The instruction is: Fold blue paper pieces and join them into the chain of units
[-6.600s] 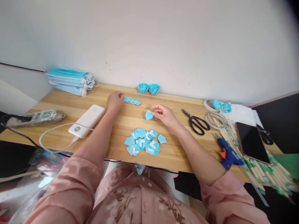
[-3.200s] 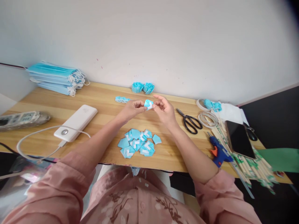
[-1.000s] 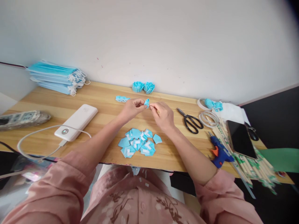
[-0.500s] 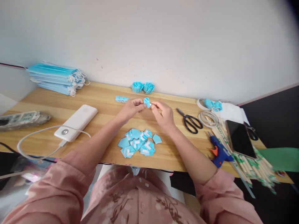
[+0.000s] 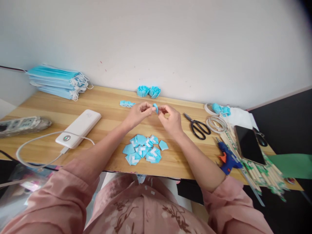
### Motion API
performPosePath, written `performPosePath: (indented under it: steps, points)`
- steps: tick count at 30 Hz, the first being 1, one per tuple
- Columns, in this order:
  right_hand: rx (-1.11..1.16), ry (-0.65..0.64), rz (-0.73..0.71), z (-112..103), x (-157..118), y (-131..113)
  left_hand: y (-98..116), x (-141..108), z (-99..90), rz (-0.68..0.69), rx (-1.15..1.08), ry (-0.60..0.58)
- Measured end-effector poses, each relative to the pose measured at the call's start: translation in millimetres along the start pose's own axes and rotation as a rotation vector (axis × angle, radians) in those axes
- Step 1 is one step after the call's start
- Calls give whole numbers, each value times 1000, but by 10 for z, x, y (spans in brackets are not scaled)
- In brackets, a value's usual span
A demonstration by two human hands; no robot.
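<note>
Between my two hands is a small blue folded piece [image 5: 155, 108], pinched at its left side by my left hand [image 5: 140, 113] and at its right side by my right hand [image 5: 171, 119]. It looks narrow from this angle. Below them on the wooden table lies a cluster of blue folded pieces [image 5: 142, 150], several with white strips, and one single piece [image 5: 163, 145] at its right. Two blue flowers [image 5: 149, 92] stand behind my hands by the wall. A row of blue folded bits [image 5: 126, 103] lies just beyond my left fingers.
Black-handled scissors [image 5: 198, 126], tape rolls [image 5: 216, 124], a blue glue gun [image 5: 228, 156], a phone [image 5: 249, 144] and wrapped sticks [image 5: 266, 175] lie right. Left are a white power bank [image 5: 79, 129] with cable, stacked blue masks [image 5: 57, 81] and a power strip [image 5: 24, 125].
The blue piece between my hands has turned and now shows a narrower side. My fingers have shifted slightly around it. The white bit near my right fingertips no longer shows.
</note>
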State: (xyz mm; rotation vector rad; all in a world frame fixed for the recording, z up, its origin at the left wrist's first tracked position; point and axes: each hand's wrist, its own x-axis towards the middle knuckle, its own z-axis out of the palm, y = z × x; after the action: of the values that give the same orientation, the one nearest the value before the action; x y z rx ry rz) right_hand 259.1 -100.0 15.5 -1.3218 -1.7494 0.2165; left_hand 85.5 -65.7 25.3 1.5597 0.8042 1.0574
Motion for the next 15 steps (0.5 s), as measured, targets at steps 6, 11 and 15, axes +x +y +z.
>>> performPosePath:
  steps: [6,11,15]
  points:
    - [-132,39,-114,25,-25,15,-58,0,27,30,157,-9]
    - [-167,60,-170,32,-36,6,-93,0,-2,-16,198,37]
    - [-142,-25,-192,-5,-36,-31,-90,19,-26,-100,162,98]
